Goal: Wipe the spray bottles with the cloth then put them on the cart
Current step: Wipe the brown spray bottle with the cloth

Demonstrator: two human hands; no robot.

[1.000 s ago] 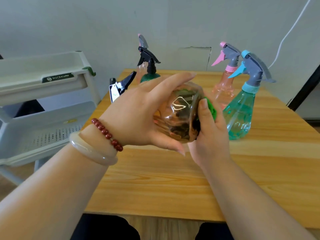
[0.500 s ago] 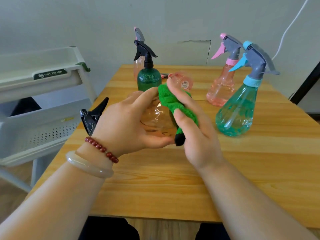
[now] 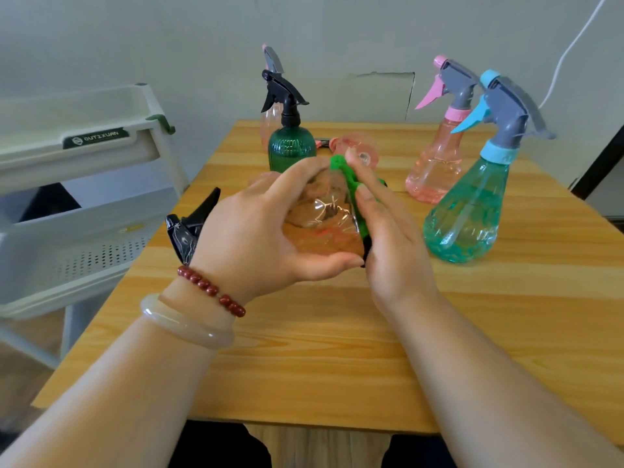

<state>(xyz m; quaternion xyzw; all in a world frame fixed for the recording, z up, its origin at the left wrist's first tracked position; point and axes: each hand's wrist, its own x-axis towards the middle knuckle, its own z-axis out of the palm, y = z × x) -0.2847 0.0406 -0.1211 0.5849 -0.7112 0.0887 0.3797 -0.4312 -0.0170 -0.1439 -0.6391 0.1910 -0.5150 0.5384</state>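
Above a light wooden table (image 3: 337, 349), the left hand (image 3: 256, 238) grips a clear orange plastic spray bottle (image 3: 320, 228) tipped sideways while the right hand (image 3: 391, 241) pinches a fuzzy green cloth (image 3: 349, 180) against it; hard rubbing could push the slick bottle loose.

1. My left hand (image 3: 256, 238) has turned the clear spray bottle (image 3: 320, 228). Its black trigger head (image 3: 189, 228) now juts toward 9 o'clock, no longer 11.
2. The green cloth (image 3: 351, 184), formerly hidden behind my right hand (image 3: 395, 238), now lies along the bottle's 1-to-4 o'clock flank, pinned by my thumb.
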